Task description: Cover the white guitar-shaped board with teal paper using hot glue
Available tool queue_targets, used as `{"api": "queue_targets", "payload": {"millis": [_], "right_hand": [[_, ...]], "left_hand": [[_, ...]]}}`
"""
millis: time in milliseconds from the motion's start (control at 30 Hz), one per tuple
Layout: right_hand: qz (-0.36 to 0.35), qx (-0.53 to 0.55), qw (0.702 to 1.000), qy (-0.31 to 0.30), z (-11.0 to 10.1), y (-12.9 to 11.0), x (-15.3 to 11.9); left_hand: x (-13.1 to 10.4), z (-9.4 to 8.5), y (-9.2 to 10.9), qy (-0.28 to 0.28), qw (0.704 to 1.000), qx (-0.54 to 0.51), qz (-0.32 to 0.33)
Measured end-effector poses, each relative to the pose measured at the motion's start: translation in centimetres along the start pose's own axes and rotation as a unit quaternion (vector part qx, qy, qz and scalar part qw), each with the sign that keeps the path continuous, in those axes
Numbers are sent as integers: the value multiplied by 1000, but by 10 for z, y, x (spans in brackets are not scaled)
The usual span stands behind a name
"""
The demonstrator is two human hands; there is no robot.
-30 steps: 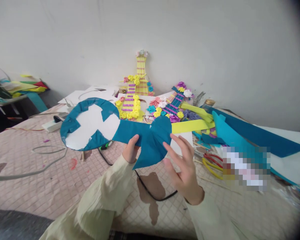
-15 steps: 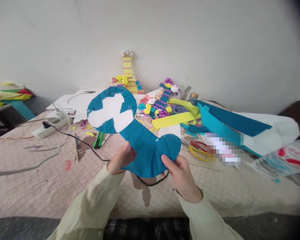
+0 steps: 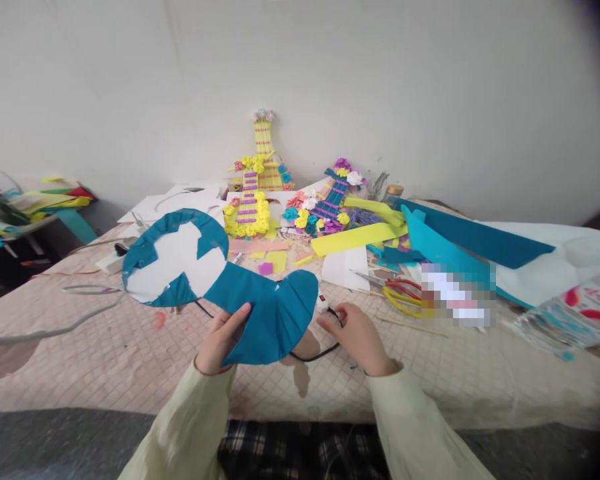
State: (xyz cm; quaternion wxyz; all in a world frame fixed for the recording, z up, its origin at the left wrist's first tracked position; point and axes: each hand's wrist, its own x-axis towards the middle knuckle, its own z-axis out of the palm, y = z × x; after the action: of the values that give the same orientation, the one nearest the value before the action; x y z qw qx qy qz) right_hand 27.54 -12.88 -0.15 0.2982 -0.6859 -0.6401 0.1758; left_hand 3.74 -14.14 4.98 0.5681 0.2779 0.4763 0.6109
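Observation:
My left hand (image 3: 224,337) pinches a blue paper-covered cutout (image 3: 267,313) by its lower left edge, thumb on top. The cutout has a round end with a white cross-shaped patch (image 3: 180,260), a narrow neck and a wider rounded end. To its right, my right hand (image 3: 360,337) closes its fingers at the cord end of what looks like a white glue gun (image 3: 322,301) with a red switch. The rest of that tool is hidden behind the cutout. Its black cord (image 3: 325,352) loops below my right hand.
Behind stand a yellow flowered paper model (image 3: 250,207) and a blue one (image 3: 333,200). Scissors (image 3: 405,297), yellow strips (image 3: 360,238), blue sheets (image 3: 475,233) and a plastic bottle (image 3: 575,317) lie right. A grey cable (image 3: 45,337) runs along the left.
The blue cutout has moved left and slightly down with my left hand. My right hand has let go of its right end and now grips the white corded tool beside it.

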Motion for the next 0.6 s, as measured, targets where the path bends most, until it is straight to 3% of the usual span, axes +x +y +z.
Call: {"api": "queue_targets", "payload": {"millis": [167,333,433,500,600], "right_hand": [[-5,-52,998,-20,16,-5,16],[-37,-51,996,-57,16,-12,26],[-29,-48,997,-50,15,-14,17],[-26,-46,997,-50,15,-14,9],[-30,-40,997,-63,12,-15,3]], "left_hand": [[0,-8,-11,2,997,32,68],[3,-24,0,20,972,135,190],[20,-42,13,24,964,182,194],[36,-54,18,-9,948,260,184],[57,-65,18,8,930,298,214]]}}
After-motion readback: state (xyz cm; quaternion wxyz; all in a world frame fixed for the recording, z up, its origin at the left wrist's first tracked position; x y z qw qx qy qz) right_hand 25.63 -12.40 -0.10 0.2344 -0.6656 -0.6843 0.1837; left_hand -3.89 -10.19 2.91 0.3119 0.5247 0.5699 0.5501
